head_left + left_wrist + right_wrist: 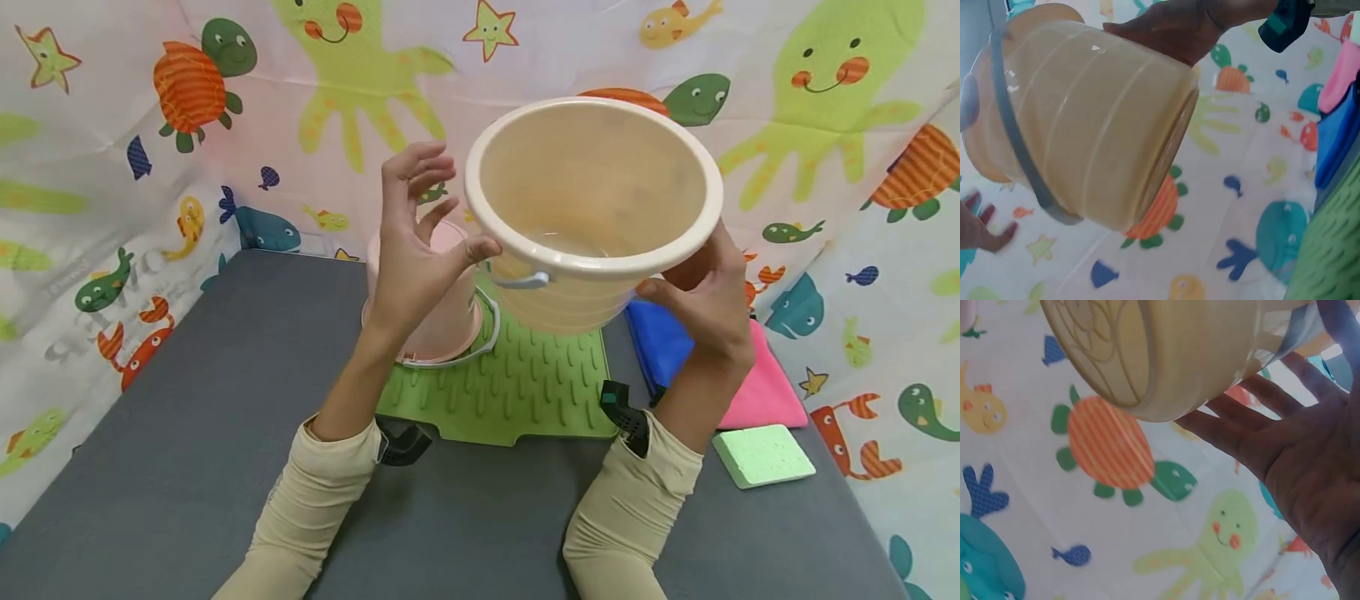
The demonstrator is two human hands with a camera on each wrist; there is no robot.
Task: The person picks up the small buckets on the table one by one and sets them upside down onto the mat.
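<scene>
A cream plastic bucket (570,292) hangs in the air, its wide mouth tilted toward the head camera and its inside bare. My right hand (705,292) holds it from the right, thumb on the near wall below the rim; the right wrist view shows that hand's fingers (1229,425) spread against the outer wall. At the bucket's left side my left hand (420,242) is raised, fingers loosely bent, its thumb close to the rim; whether it touches cannot be told. A grey handle (1019,137) lies along the bucket's side in the left wrist view.
Behind the left hand, a pink bucket (438,321) with a grey handle stands on a green ridged mat (517,392). To the right lie a folded blue cloth (656,342), a pink cloth (768,387) and a pale green sponge (763,456). A sea-animal curtain surrounds the grey table (225,467).
</scene>
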